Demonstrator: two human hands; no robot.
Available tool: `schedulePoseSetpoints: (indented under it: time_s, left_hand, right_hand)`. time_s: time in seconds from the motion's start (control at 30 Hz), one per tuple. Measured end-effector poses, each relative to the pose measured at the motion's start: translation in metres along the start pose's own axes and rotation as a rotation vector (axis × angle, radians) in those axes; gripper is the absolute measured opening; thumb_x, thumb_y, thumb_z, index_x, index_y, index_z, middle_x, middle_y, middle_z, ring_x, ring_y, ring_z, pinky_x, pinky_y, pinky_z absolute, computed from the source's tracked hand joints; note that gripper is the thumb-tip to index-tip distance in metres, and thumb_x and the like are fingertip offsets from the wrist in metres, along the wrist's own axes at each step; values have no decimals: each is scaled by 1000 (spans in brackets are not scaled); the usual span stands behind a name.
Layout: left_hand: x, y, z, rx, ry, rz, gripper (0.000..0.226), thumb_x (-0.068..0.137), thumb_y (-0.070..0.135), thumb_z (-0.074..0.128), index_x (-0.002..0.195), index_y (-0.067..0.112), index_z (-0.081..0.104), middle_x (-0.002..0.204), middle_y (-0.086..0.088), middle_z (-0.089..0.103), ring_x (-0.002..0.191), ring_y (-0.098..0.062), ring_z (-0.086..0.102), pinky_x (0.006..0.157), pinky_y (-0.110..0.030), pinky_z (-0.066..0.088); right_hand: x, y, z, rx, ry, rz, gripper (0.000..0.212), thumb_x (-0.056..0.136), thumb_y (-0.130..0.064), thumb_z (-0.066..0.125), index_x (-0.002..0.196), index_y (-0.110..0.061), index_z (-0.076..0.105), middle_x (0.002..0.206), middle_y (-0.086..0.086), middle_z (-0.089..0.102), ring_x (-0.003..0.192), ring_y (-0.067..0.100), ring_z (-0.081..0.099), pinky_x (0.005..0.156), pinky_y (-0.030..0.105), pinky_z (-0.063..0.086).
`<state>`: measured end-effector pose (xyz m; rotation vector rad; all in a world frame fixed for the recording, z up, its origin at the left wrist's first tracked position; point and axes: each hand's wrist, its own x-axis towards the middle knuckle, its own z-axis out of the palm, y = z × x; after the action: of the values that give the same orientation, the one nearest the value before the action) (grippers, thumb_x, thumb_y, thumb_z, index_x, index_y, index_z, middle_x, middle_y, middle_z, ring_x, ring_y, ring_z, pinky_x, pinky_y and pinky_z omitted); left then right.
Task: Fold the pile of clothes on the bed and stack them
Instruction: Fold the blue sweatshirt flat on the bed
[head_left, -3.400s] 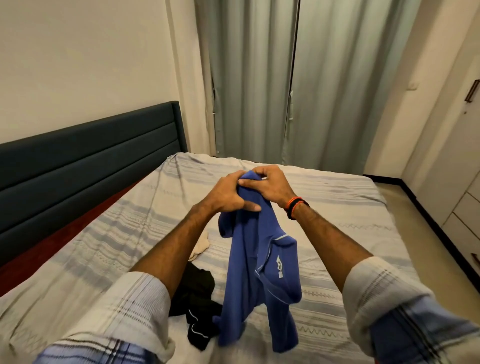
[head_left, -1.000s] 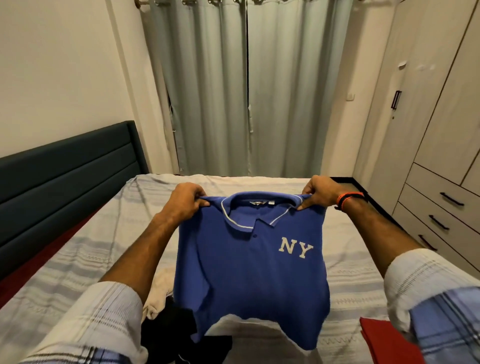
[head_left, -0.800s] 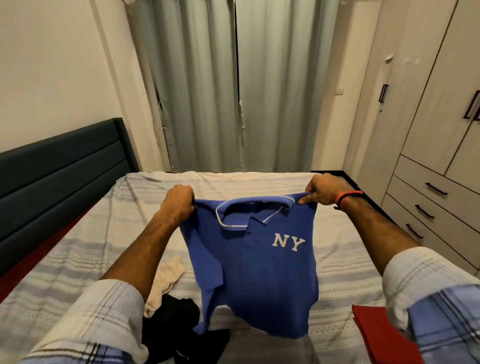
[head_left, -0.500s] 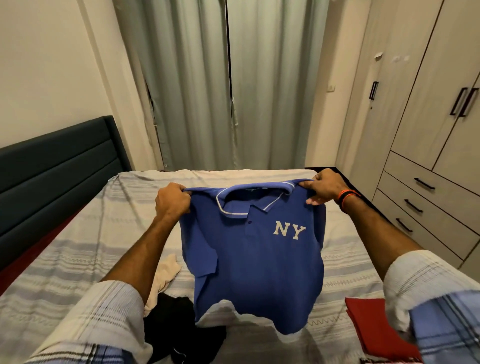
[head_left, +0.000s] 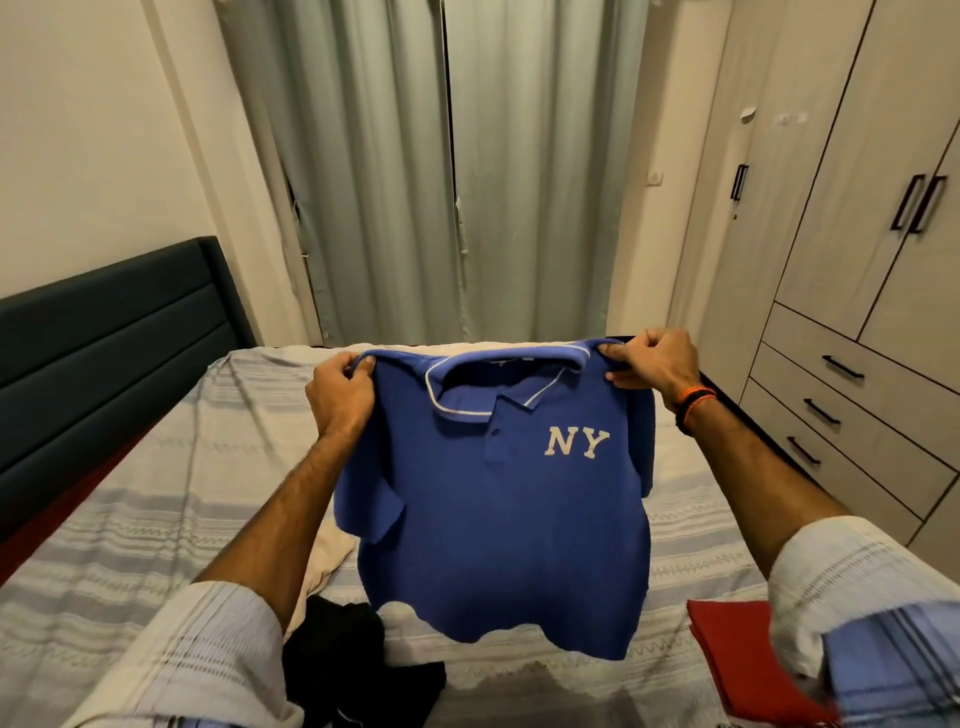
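Here the person stands at the side of the bed (head_left: 171, 499), arms stretched out, holding a blue polo shirt (head_left: 498, 530) up in the air by its shoulders. The left hand (head_left: 340, 397) has its fingers curled tight round the cloth at one shoulder seam, and the right hand (head_left: 652, 364) pinches the other shoulder between thumb and curled fingers, so the two hands are spread about as wide as the garment itself. The shirt hangs open and facing the wearer of the camera, its white-trimmed collar at the top, a short buttoned placket below it, and the white letters NY on the chest. One short sleeve droops below the left hand; the lower hem dangles free above the striped bedspread without touching it. An orange and black band (head_left: 693, 405) circles the right wrist, and both forearms come out of rolled pale checked sleeves. On the bed beneath the left arm lies a crumpled black garment (head_left: 353, 654) with a cream garment (head_left: 324, 561) just beside it, partly hidden by the arm. A flat red cloth (head_left: 737, 660) lies on the bed near the right elbow. Beyond the bed hang pale green curtains (head_left: 415, 171), a dark padded headboard (head_left: 109, 353) runs along one side, and a wardrobe (head_left: 852, 244) with drawers stands on the other.
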<state>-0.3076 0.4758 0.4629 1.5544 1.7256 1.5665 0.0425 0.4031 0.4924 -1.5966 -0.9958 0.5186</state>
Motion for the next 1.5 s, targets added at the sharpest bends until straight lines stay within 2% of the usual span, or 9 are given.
schedulePoseSetpoints:
  time_s: [0.3, 0.47, 0.57, 0.7, 0.9, 1.0, 1.2, 1.37, 1.5]
  left_hand:
    - [42, -16, 43, 130, -109, -25, 22, 96, 26, 57, 98, 11, 73, 100, -14, 71, 97, -34, 61, 80, -32, 42]
    - [69, -62, 85, 198, -312, -202, 25, 91, 23, 61, 70, 10, 67, 79, -15, 72, 83, -33, 68, 80, -40, 57]
    - [85, -61, 101, 150, -298, -188, 21, 92, 21, 60, 76, 10, 69, 86, -15, 72, 91, -34, 66, 80, -35, 51]
    - [125, -33, 117, 21, -195, -81, 19, 95, 23, 59, 95, 9, 71, 97, -12, 72, 96, -29, 64, 79, -32, 43]
    - [134, -7, 110, -174, -120, 53, 22, 96, 19, 58, 113, 13, 70, 108, -6, 72, 102, -21, 65, 89, -32, 49]
    - [104, -18, 96, -166, -139, 64, 21, 96, 16, 58, 113, 12, 70, 106, -3, 71, 100, -20, 64, 92, -34, 51]
    - [8, -90, 61, -77, -259, -15, 22, 95, 7, 58, 114, 6, 69, 114, -3, 69, 103, -17, 62, 86, -25, 45]
    - [-90, -189, 32, 116, -411, -178, 21, 91, 3, 62, 108, 6, 72, 108, -14, 72, 104, -29, 67, 92, -39, 51]
    - [-162, -245, 8, 273, -546, -282, 20, 90, 4, 63, 108, 5, 72, 108, -13, 72, 104, -25, 66, 91, -31, 46]
  right_hand:
    - [55, 25, 26, -92, -12, 26, 39, 78, -20, 81, 54, -15, 50, 64, 11, 68, 57, 27, 71, 52, 32, 58]
    - [114, 89, 63, -380, -271, 152, 29, 65, -31, 77, 55, -10, 60, 68, 18, 71, 72, 34, 71, 74, 46, 61]
    - [143, 96, 79, -298, -171, 111, 32, 66, -30, 75, 47, -12, 55, 59, 16, 66, 73, 37, 71, 72, 52, 59]
    - [153, 45, 84, -99, 74, -14, 29, 82, -24, 73, 62, -15, 53, 65, 0, 61, 68, 19, 58, 69, 38, 50]
    - [145, 17, 66, 55, 141, -211, 27, 87, -15, 72, 71, -14, 51, 67, -21, 56, 56, -8, 52, 58, 14, 40]
    - [117, 29, 55, 22, 103, -222, 26, 86, -10, 72, 70, -13, 52, 73, -13, 64, 57, -13, 56, 58, 9, 42]
    - [29, 103, 41, -80, -47, -99, 26, 83, -10, 75, 68, -18, 55, 93, 5, 75, 90, 18, 71, 78, 36, 56]
    - [-70, 176, 45, -209, -174, 73, 32, 83, -12, 77, 63, -22, 54, 66, -3, 64, 66, 16, 63, 66, 31, 49]
    - [-138, 240, 54, -311, -284, 236, 29, 79, -13, 79, 63, -17, 55, 66, 3, 71, 69, 22, 69, 63, 32, 51]
